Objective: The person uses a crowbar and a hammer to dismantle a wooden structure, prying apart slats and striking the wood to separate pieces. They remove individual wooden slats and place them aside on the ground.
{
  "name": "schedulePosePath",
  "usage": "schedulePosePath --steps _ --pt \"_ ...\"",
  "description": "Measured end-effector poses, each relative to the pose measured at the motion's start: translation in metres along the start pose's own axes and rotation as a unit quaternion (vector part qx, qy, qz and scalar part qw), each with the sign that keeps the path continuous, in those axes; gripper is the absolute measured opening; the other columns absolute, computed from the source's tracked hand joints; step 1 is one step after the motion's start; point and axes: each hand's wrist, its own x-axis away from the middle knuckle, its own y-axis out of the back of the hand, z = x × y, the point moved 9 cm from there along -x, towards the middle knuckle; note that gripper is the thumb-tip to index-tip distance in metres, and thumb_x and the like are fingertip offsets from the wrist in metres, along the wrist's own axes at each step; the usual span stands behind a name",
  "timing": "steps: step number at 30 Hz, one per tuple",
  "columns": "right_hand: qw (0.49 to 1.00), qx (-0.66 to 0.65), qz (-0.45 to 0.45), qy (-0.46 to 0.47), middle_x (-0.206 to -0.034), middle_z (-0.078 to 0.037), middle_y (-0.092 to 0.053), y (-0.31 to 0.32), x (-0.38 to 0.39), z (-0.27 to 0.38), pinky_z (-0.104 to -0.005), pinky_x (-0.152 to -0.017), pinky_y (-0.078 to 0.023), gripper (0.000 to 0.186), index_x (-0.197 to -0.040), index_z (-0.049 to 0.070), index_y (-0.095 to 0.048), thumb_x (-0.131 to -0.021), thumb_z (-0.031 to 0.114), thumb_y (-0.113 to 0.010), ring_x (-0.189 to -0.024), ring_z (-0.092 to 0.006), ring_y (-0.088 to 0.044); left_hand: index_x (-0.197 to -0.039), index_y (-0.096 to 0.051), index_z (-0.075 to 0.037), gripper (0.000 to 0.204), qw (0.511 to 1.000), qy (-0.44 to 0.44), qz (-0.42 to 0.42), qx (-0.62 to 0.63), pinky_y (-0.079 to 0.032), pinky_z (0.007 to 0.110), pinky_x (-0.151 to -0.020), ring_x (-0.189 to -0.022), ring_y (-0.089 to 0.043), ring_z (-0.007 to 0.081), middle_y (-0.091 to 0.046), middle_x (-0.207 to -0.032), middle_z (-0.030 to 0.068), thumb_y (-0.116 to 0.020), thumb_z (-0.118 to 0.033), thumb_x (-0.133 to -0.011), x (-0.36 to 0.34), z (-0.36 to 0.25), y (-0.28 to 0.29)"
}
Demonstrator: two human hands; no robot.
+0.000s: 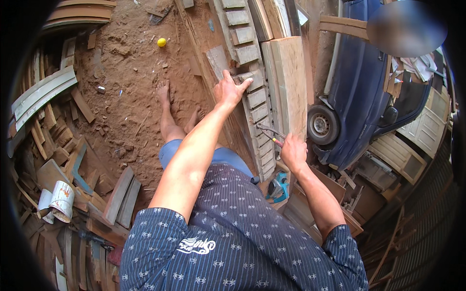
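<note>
A long weathered board (260, 112) with a row of short raised blocks runs lengthwise beside my legs. My left hand (232, 91) grips it near its upper part, index finger and thumb spread over a block. Lower down, my right hand (294, 151) is closed on a long metal hand tool (275, 139) with a red and yellow grip, like pliers or pincers, whose head rests at the board's blocks. Thick pale planks (290, 82) lie just right of the board. A teal power tool (277, 188) sits below the board's lower end.
Wood scrap piles (56, 126) line the left, with white buckets (62, 201). A small yellow round object (161, 42) lies on the dirt floor (131, 63) beyond my bare feet. A dark blue vehicle (354, 97) stands at right, near old pale door panels (398, 162).
</note>
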Motion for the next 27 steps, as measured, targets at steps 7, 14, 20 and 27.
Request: schedulePosePath --steps 7,14,20,27 --pt "0.980 -0.164 -0.088 -0.073 -0.100 -0.016 -0.061 -0.108 0.033 0.002 -0.0481 -0.084 -0.048 0.027 -0.106 0.005 -0.056 -0.088 0.023 -0.064 -0.096 -0.0350 -0.062 -0.113 -0.053 -0.002 0.081 0.998 -0.028 -0.057 0.019 -0.054 0.048 -0.081 -0.093 -0.070 0.0386 -0.071 -0.094 0.0210 -0.073 -0.072 -0.075 0.002 0.003 -0.002" --pt "0.993 -0.026 -0.113 0.020 -0.097 -0.017 -0.065 -0.059 0.028 0.008 -0.0523 -0.083 -0.050 0.041 -0.115 0.001 -0.057 -0.088 0.029 -0.067 -0.095 -0.0341 -0.065 -0.113 -0.057 -0.005 0.080 0.997 -0.023 -0.063 0.038 -0.053 0.046 -0.083 -0.094 -0.070 0.0352 -0.072 -0.096 0.0204 -0.076 -0.071 -0.073 0.004 0.006 -0.002" --pt "0.986 -0.150 0.054 0.046 -0.093 -0.023 -0.067 -0.040 0.001 0.001 -0.0495 -0.072 -0.059 0.032 -0.110 -0.004 -0.059 -0.100 0.026 -0.054 -0.079 -0.0394 -0.071 -0.112 -0.056 -0.009 0.080 0.996 -0.014 -0.088 -0.013 -0.053 0.047 -0.086 -0.097 -0.070 0.0361 -0.072 -0.098 0.0207 -0.075 -0.074 -0.070 -0.002 0.008 -0.004" --pt "0.819 -0.568 -0.004 -0.085 -0.093 -0.033 -0.066 -0.193 0.078 0.047 -0.0554 -0.082 -0.050 0.031 -0.116 -0.001 -0.060 -0.096 0.023 -0.060 -0.095 -0.0513 -0.064 -0.118 -0.057 -0.009 0.080 0.992 -0.032 -0.117 -0.046 -0.052 0.049 -0.085 -0.100 -0.069 0.0375 -0.071 -0.101 0.0225 -0.072 -0.074 -0.074 0.004 0.008 0.001"
